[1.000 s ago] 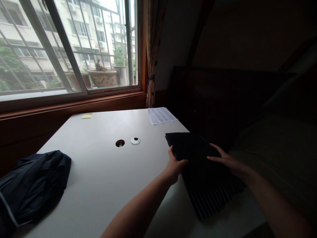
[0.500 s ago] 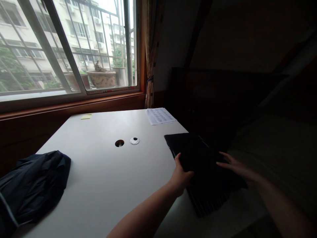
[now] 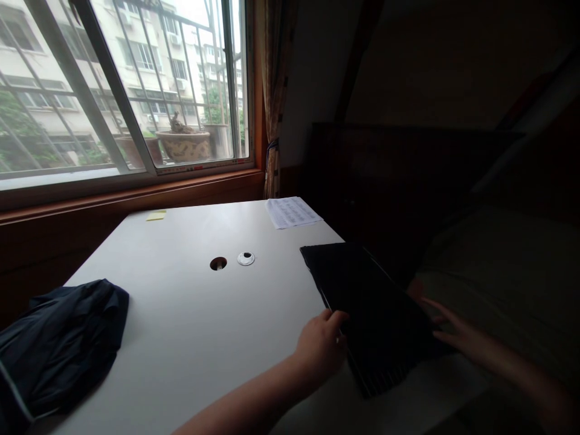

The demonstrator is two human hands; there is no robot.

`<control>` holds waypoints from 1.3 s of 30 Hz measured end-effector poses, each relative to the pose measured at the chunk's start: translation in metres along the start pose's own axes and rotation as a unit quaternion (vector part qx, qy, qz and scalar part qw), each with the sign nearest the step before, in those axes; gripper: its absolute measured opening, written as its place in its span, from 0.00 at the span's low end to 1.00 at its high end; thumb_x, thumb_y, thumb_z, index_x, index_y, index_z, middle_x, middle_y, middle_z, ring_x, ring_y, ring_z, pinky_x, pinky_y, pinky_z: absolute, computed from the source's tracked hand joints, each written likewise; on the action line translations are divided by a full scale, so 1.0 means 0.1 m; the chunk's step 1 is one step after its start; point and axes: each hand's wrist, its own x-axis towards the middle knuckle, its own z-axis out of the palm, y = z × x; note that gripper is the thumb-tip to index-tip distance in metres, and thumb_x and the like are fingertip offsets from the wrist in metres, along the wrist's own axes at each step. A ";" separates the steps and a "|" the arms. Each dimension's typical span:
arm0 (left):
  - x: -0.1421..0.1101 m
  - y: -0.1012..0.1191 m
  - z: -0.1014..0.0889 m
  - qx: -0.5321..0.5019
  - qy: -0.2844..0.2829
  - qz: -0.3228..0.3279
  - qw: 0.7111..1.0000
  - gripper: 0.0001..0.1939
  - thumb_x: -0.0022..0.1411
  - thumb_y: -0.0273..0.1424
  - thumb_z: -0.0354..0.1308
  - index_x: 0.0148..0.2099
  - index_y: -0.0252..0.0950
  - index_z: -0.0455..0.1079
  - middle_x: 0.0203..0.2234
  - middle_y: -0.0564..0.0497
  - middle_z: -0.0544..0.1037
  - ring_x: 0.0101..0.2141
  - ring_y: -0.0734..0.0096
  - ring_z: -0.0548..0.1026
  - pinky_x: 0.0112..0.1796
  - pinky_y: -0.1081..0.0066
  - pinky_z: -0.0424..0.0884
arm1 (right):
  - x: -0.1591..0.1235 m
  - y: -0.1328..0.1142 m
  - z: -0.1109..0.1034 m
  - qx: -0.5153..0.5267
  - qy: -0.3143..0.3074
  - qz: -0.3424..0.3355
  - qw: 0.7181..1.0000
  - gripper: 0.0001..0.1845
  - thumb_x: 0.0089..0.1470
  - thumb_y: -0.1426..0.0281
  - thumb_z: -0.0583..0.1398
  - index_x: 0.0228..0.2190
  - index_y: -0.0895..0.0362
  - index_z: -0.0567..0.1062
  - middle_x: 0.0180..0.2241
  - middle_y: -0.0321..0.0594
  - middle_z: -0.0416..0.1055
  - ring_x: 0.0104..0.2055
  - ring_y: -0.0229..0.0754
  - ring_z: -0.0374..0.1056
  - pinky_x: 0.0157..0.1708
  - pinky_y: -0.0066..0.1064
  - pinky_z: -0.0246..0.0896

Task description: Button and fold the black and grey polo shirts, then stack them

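Observation:
A black folded garment [image 3: 371, 302] lies flat along the right side of the white table [image 3: 194, 338], with a ribbed or fringed-looking strip at its near end. Its exact kind is hard to make out in the dark. My left hand [image 3: 322, 341] is closed on the garment's left edge, thumb and fingers pinching the cloth. By the right edge, my right hand [image 3: 446, 326] has its fingers stretched out and apart, close to or touching the cloth; the shadow hides the exact contact.
A dark blue bundled jacket-like cloth [image 3: 67, 338] rests at the table's left. Farther back lie a yellow sticky note [image 3: 156, 215] and printed sheets [image 3: 293, 212]. The tabletop has a round hole [image 3: 218, 263] beside a white ring-shaped piece [image 3: 246, 259]. A window [image 3: 181, 90] stands behind.
My left hand has slid nearer along the garment's left edge and its fingers have closed. My right hand has moved nearer and to the right along the other edge. The garment stays in place.

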 end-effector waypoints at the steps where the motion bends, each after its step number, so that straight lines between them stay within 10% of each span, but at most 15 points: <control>1: 0.00 0.04 -0.02 0.062 0.030 0.053 0.996 0.25 0.62 0.27 0.56 0.60 0.44 0.66 0.50 0.45 0.75 0.48 0.54 0.75 0.46 0.55 0.75 | 0.03 0.00 -0.02 -0.010 -0.001 -0.004 1.000 0.37 0.37 0.54 0.58 0.53 0.41 0.74 0.35 0.48 0.78 0.42 0.63 0.76 0.42 0.54 0.73; 5: -0.01 0.14 -0.01 0.186 0.041 0.236 0.953 0.23 0.72 0.39 0.48 0.66 0.41 0.61 0.64 0.45 0.64 0.65 0.52 0.58 0.64 0.49 0.55 | 0.22 -0.47 -0.01 -0.086 0.013 -0.041 0.995 0.33 0.52 0.55 0.51 0.55 0.53 0.73 0.52 0.57 0.72 0.52 0.62 0.72 0.51 0.53 0.68; 10: -0.19 0.09 0.19 0.276 0.012 0.255 0.926 0.35 0.73 0.49 0.40 0.72 0.31 0.49 0.70 0.42 0.51 0.70 0.52 0.45 0.66 0.52 0.49 | 0.52 -1.28 0.38 -0.115 -0.014 -0.169 0.979 0.30 0.62 0.54 0.47 0.61 0.49 0.66 0.65 0.42 0.61 0.68 0.54 0.54 0.66 0.51 0.49; 17: -0.39 0.09 0.32 0.332 0.019 0.258 0.907 0.41 0.72 0.52 0.39 0.73 0.26 0.43 0.71 0.40 0.44 0.70 0.54 0.42 0.66 0.55 0.49 | 0.85 -1.04 0.92 -0.151 -0.054 -0.113 0.981 0.36 0.63 0.54 0.43 0.65 0.59 0.61 0.68 0.48 0.55 0.71 0.52 0.48 0.67 0.50 0.47; 25: -0.49 0.06 0.31 0.329 0.014 0.269 0.905 0.42 0.71 0.55 0.35 0.72 0.25 0.44 0.70 0.38 0.45 0.69 0.54 0.47 0.65 0.54 0.51 | 1.06 -1.13 0.75 -0.211 -0.111 -0.001 0.971 0.37 0.65 0.53 0.37 0.68 0.56 0.54 0.71 0.41 0.45 0.72 0.59 0.42 0.64 0.64 0.45; 29: -0.55 0.02 0.29 0.332 -0.001 0.294 0.897 0.39 0.73 0.50 0.36 0.72 0.25 0.43 0.70 0.39 0.46 0.69 0.56 0.49 0.64 0.57 0.55 | 1.10 -1.62 0.87 -0.190 -0.061 -0.116 0.973 0.36 0.66 0.52 0.38 0.69 0.54 0.51 0.72 0.39 0.42 0.73 0.51 0.38 0.68 0.56 0.39; 39: -0.60 -0.09 0.39 0.348 -0.011 0.346 0.871 0.33 0.75 0.46 0.36 0.70 0.28 0.49 0.70 0.39 0.51 0.68 0.57 0.54 0.61 0.60 0.62 | 1.19 -2.45 1.37 -0.145 -0.159 -0.300 0.929 0.34 0.67 0.50 0.41 0.68 0.48 0.53 0.71 0.39 0.47 0.73 0.49 0.39 0.69 0.54 0.32</control>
